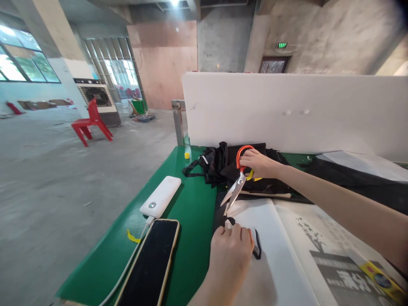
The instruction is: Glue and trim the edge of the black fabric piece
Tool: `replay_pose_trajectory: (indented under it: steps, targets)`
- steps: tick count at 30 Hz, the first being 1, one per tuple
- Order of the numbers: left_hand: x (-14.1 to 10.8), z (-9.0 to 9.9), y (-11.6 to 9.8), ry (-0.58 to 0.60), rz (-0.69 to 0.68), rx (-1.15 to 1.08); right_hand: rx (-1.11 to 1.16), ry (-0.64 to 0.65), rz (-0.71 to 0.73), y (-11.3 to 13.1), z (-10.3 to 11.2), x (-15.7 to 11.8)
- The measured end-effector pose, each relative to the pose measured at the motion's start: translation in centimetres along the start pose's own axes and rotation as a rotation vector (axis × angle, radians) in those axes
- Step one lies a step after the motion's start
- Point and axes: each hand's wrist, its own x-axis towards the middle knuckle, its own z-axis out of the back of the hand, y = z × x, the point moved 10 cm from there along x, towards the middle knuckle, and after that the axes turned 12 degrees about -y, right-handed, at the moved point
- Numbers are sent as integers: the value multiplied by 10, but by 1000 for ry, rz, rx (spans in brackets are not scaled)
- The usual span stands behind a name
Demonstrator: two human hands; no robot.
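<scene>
My right hand (259, 165) grips a pair of scissors (237, 182) with orange handles; the blades are parted and point down toward a small black strip of fabric (256, 246). My left hand (230, 250) is closed on that strip, pinching its end just under the blade tips, on top of a white printed sheet (287, 255) that covers the green table (191, 208).
A black phone (149, 263) and a white power bank (161, 196) joined by a cable lie at the table's left. A heap of black fabric (219, 163) lies behind the scissors. A white foam board (293, 110) stands along the back. A red chair (91, 121) stands on the floor.
</scene>
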Motion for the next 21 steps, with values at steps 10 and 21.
replay_pose_trajectory:
  steps: [10,21]
  targets:
    - [8,12,-2,-4,-15,-49,6,-13,33,12,-5,0]
    - [5,13,-1,-61,-4,-53,78,-28,78,31,-23,16]
